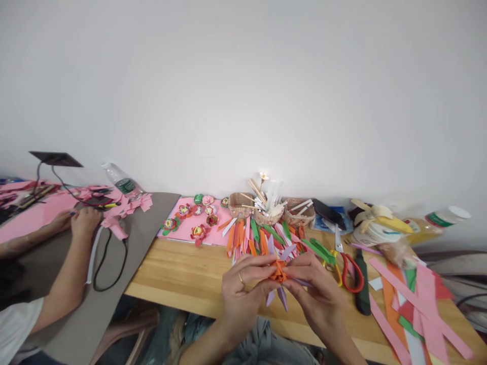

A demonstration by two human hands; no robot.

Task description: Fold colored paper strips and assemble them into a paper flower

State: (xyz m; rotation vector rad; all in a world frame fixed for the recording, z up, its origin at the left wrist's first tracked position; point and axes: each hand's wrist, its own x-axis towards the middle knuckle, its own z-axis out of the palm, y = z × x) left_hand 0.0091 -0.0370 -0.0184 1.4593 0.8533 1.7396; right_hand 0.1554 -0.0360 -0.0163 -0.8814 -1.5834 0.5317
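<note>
Between my hands, above the table's front edge, is a folded paper flower (279, 272) with an orange centre and pale purple pointed petals sticking out around it. My left hand (243, 286) pinches its left side with thumb and fingers; a ring is on one finger. From the right, my right hand (317, 291) grips the same flower, thumb and fingertips close to the orange folds. Just beyond the hands lies a spread of folded paper strips (243, 238) in orange, green, pink and white. Fingers cover part of the flower.
Finished paper flowers (198, 231) sit on a pink sheet (173, 209). Small baskets (240, 205) hold sticks. Red-handled scissors (352, 274), a dark cutter (362, 284), a bottle (443, 219) and loose paper strips (426, 299) lie rightward. Another person's arm (68, 268) rests on the grey table at left.
</note>
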